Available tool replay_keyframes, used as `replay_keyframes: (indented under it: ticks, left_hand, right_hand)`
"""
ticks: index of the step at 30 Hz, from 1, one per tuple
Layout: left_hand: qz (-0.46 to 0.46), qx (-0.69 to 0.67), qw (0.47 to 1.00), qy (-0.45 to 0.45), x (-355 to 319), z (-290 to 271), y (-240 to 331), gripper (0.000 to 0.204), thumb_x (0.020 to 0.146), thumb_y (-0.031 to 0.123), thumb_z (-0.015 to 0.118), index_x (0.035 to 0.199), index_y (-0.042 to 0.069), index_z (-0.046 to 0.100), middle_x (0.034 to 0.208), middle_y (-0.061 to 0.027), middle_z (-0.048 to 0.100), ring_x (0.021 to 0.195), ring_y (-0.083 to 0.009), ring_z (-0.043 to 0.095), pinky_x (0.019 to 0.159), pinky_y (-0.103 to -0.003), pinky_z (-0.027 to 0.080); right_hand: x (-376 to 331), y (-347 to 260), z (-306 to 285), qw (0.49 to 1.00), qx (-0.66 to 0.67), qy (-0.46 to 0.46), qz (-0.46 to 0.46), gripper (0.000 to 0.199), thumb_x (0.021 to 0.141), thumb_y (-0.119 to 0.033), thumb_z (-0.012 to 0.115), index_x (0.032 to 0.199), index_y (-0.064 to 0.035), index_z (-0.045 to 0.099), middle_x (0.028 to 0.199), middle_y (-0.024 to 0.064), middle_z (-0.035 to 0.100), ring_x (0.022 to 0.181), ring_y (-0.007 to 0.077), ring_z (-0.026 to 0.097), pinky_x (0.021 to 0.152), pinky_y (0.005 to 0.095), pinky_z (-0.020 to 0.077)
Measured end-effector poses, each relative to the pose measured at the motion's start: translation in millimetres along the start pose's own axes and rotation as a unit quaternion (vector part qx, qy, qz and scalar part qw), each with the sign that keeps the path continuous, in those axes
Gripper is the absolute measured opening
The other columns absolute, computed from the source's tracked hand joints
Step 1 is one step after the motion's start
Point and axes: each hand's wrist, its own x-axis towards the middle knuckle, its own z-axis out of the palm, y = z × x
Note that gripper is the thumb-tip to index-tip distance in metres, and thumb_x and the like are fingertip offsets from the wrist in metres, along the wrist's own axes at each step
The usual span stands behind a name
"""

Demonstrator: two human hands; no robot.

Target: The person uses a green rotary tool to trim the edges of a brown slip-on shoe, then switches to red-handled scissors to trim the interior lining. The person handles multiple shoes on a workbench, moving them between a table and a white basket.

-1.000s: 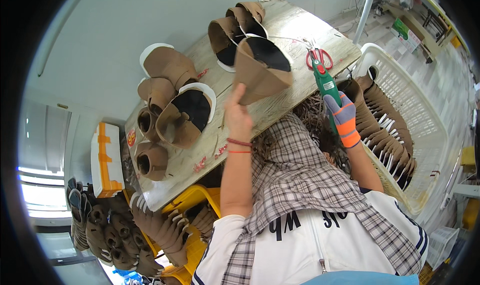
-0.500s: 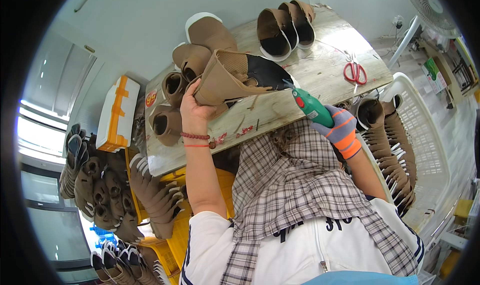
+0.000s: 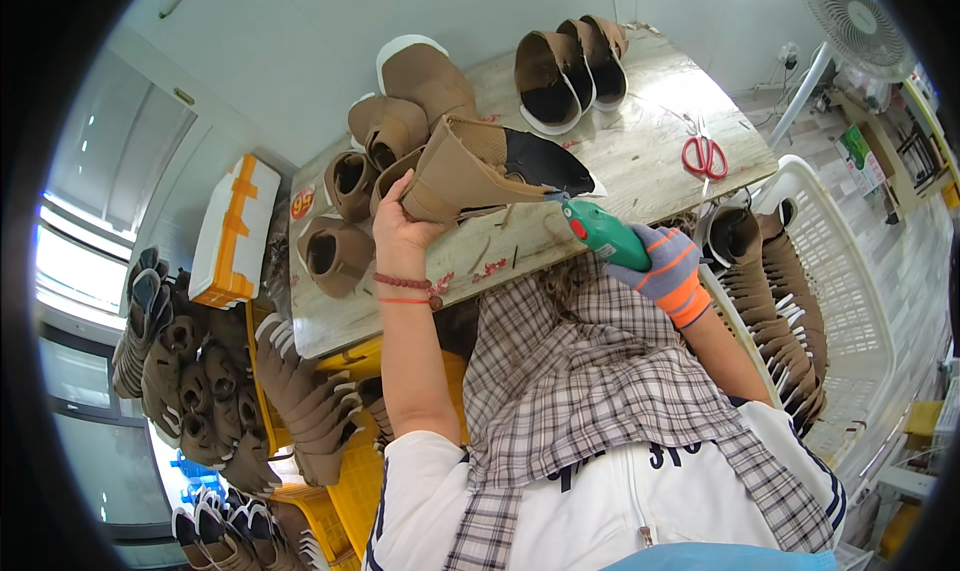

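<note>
My left hand point(image 3: 402, 223) is closed around the heel side of a brown knit shoe upper point(image 3: 452, 183), lifted over the work table point(image 3: 650, 106). The upper's black lining and a white edge show at its right end. In a grey and orange striped glove, my right hand point(image 3: 666, 271) grips a green handheld power cutter point(image 3: 606, 234) with a red button. The cutter's narrow tip meets the upper's lower edge near the black lining; whether it bites into the fabric is too small to tell.
More brown uppers point(image 3: 345, 256) stand at the table's left, and several nested ones point(image 3: 548, 76) at the back. Red-handled scissors point(image 3: 705, 157) lie at right. A white basket point(image 3: 850, 301) holds stacked uppers beside me. Yellow crates point(image 3: 350, 491) and a foam box point(image 3: 240, 231) are at left.
The cutter and my right hand have moved left and down. My left hand has shifted slightly, tilting the upper, whose right end sits lower now.
</note>
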Motion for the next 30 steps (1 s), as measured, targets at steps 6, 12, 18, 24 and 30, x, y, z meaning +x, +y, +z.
replay_keyframes:
  ticks: [6,12,18,24,30]
  left_hand:
    - [0.038,0.004,0.999,-0.021,-1,1,-11,0.036,0.088,0.015,0.059,0.121,0.001,0.053,0.124,-0.0149,0.058,0.115,-0.0339,0.054,0.098,-0.054,0.041]
    - [0.069,-0.023,0.995,-0.071,-19,7,-31,0.036,0.089,0.016,0.058,0.121,0.0,0.052,0.126,-0.0157,0.056,0.117,-0.0327,0.052,0.101,-0.052,0.04]
    - [0.148,-0.044,0.97,-0.189,-31,0,-50,0.037,0.094,0.015,0.054,0.127,-0.001,0.048,0.131,-0.0138,0.053,0.122,-0.0295,0.048,0.106,-0.047,0.036]
    - [0.172,-0.027,0.944,-0.28,-21,-14,-58,0.041,0.094,0.013,0.054,0.132,0.0,0.045,0.135,-0.0124,0.049,0.126,-0.0275,0.046,0.109,-0.044,0.033]
    - [0.264,0.062,0.901,-0.338,-16,-19,-68,0.045,0.092,0.007,0.056,0.134,0.001,0.043,0.136,-0.0105,0.049,0.125,-0.0257,0.047,0.108,-0.042,0.035]
  right_hand:
    - [3,0,2,1.0,0.011,0.017,-0.019,0.054,0.055,-0.042,0.086,0.091,-0.006,0.066,0.067,0.0087,0.062,0.058,0.0268,0.058,0.055,0.0347,0.0476]
    - [12,-9,-1,0.998,0.05,0.043,-0.015,0.053,0.057,-0.041,0.086,0.091,-0.0058,0.066,0.067,0.0097,0.063,0.055,0.0276,0.059,0.054,0.0344,0.0482]
    - [25,-24,-8,0.996,0.082,0.023,0.025,0.049,0.06,-0.042,0.083,0.091,-0.0076,0.068,0.068,0.0115,0.065,0.06,0.0296,0.062,0.057,0.0357,0.0507]
    - [34,-33,-5,0.986,0.146,-0.004,0.079,0.049,0.063,-0.044,0.081,0.092,-0.0063,0.069,0.075,0.0133,0.067,0.065,0.0296,0.066,0.061,0.0363,0.0527]
    - [36,-35,8,0.962,0.234,0.023,0.138,0.053,0.064,-0.043,0.083,0.097,-0.0043,0.067,0.075,0.0125,0.068,0.066,0.0248,0.067,0.06,0.0323,0.0527]
